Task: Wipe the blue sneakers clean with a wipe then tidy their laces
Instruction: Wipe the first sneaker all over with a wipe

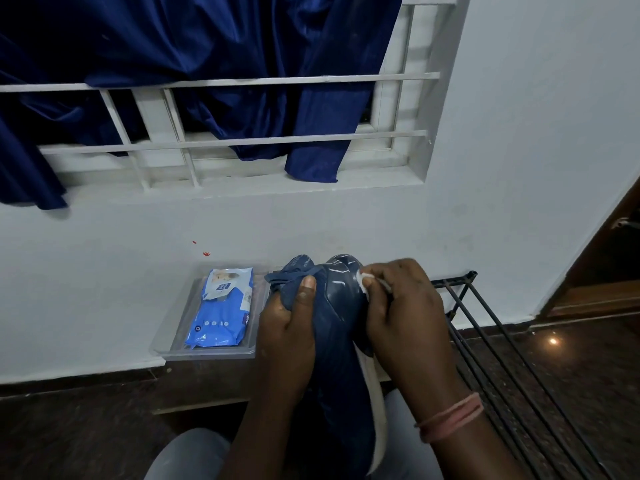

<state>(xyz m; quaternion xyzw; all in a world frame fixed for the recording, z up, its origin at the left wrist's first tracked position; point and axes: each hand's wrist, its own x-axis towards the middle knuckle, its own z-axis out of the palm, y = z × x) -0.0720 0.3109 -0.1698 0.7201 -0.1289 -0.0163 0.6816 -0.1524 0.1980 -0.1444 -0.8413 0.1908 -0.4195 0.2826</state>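
From the head camera, looking down, one blue sneaker is held up over the person's lap, toe pointing away toward the white wall. The left hand grips it across the upper, thumb lying on the fabric just beside the bunched laces. The right hand pinches a small folded white wipe between thumb and fingertips and presses it against the glossy panel near the toe.

To do this step well, I'd say the left hand should keep the shoe braced so it does not twist under the rubbing, while the wipe works in short strokes along the shiny panel and down toward the white sole edge, turning to a fresh face as it soils. The laces look untidy, so that part seems not yet done.

Both wrists are bent inward, forearms coming up from the bottom of the view. A pack of wipes lies in a clear tray just left of the shoe. I see no second sneaker.
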